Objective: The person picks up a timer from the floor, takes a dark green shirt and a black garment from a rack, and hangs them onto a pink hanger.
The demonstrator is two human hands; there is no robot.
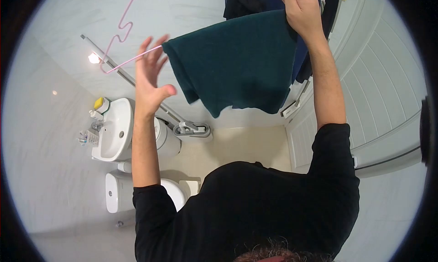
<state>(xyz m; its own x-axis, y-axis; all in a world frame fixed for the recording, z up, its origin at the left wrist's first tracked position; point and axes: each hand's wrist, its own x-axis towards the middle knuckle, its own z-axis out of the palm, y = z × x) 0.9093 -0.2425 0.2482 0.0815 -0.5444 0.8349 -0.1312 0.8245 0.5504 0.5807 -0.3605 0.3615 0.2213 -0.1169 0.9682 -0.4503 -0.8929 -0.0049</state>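
Observation:
A dark green cloth (232, 63) hangs folded over the bottom bar of a pink wire hanger (119, 66), whose left corner sticks out bare. The top of the hanger runs out of the frame. My right hand (301, 8) is closed at the upper right end of the cloth, with a bit of pink showing at its fingers; its exact grip is partly cut off. My left hand (153, 79) is beside the cloth's left edge, fingers spread and slightly blurred, by the bare stretch of the bar. Nothing is gripped in it.
Dark clothes (246, 4) hang behind the cloth at the upper right. A white door (378, 84) stands right. On the left are a sink (116, 129), a toilet (119, 192), a white bin (168, 141) and a mop (185, 125) in its bucket (203, 133).

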